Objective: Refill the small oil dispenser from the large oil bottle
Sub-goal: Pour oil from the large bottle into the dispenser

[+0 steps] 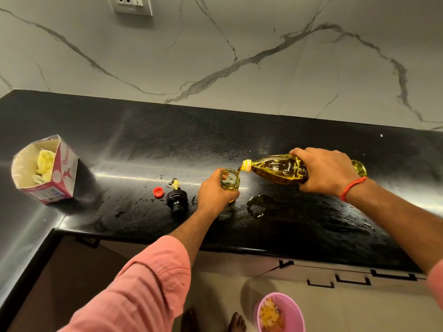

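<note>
My left hand (213,195) grips the small glass oil dispenser (229,179), which stands upright and open-mouthed on the black countertop (143,144). My right hand (327,171) holds the large plastic oil bottle (280,169) tipped almost flat, its yellow neck over the dispenser's mouth. A thin stream of golden oil runs from the neck into the dispenser. The dispenser's black pump top (176,196) lies on the counter to the left, with the bottle's red cap (158,191) beside it.
An opened pink-and-white carton (45,168) with crumpled paper inside stands at the counter's left end. An oil puddle (259,204) and wet smears lie just right of the dispenser. A pink bowl (280,312) with scraps sits on the floor below, by bare feet. A wall socket (131,4) is above.
</note>
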`<action>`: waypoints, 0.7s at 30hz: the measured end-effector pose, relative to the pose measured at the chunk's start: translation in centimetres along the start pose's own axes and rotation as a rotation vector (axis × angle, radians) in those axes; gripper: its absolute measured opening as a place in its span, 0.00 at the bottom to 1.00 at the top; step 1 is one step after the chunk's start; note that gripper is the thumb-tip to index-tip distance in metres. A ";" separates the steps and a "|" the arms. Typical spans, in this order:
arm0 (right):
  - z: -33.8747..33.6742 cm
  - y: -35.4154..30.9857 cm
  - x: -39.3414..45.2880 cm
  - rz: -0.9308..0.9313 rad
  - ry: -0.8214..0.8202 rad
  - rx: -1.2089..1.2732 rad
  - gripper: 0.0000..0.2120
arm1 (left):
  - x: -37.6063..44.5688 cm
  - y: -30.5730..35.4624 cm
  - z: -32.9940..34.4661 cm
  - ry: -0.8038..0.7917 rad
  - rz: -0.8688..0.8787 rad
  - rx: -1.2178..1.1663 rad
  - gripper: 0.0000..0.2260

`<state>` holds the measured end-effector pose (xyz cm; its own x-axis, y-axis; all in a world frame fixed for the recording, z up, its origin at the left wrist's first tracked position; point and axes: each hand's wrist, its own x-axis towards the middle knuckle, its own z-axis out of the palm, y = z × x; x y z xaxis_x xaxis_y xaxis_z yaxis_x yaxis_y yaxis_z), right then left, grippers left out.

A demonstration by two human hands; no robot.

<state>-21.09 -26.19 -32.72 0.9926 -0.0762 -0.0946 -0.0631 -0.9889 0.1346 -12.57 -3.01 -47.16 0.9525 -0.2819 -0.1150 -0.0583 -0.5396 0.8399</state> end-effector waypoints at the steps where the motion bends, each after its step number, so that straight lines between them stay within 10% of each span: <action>1: -0.1 0.0 0.0 0.001 0.000 -0.001 0.37 | 0.0 0.0 0.0 -0.002 0.001 -0.001 0.24; 21: -0.4 -0.3 0.0 -0.002 -0.008 -0.025 0.35 | 0.1 -0.1 0.1 0.003 -0.005 0.012 0.26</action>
<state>-21.00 -25.88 -32.32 0.9919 -0.0750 -0.1028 -0.0581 -0.9856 0.1591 -12.55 -3.08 -47.30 0.9538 -0.2765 -0.1174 -0.0570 -0.5503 0.8330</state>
